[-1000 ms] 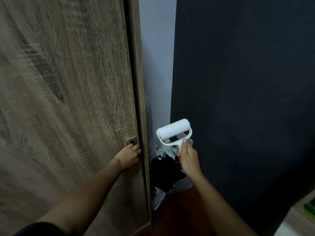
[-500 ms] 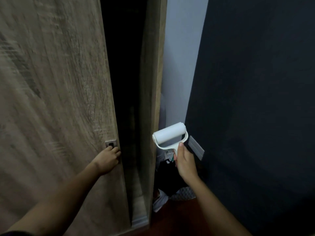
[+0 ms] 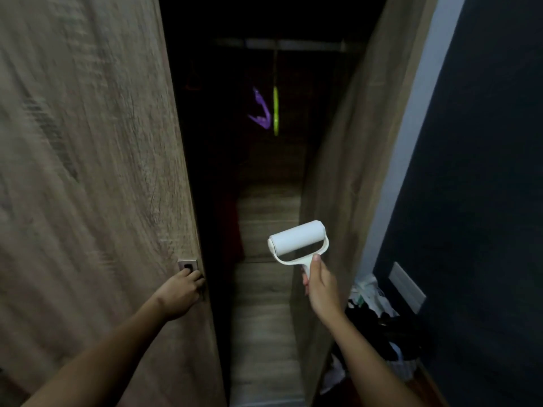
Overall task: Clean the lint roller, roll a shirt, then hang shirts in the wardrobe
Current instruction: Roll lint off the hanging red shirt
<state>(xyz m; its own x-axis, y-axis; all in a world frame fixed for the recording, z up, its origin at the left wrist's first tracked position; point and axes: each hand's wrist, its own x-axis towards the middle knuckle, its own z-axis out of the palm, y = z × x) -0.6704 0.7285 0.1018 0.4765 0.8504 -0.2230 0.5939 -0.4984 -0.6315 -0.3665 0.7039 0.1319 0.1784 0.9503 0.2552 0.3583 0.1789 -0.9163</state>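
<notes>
A white lint roller is upright in my right hand, which grips its handle in front of the wardrobe opening. My left hand has its fingers hooked in the metal recessed handle of the wooden sliding wardrobe door. The door stands slid left, and the dark wardrobe interior shows. A purple hanger and a yellow-green hanger hang from the rail at the top. A dark red garment hangs low at the left, barely visible.
The wardrobe's wooden side panel stands right of the opening. Beyond it are a pale wall strip and a dark navy wall. A heap of bags and dark clothes lies on the floor in the corner.
My left hand has slid the door well to the left, widening the opening and revealing the rail and hangers. The lint roller stays in my right hand, now before the opening.
</notes>
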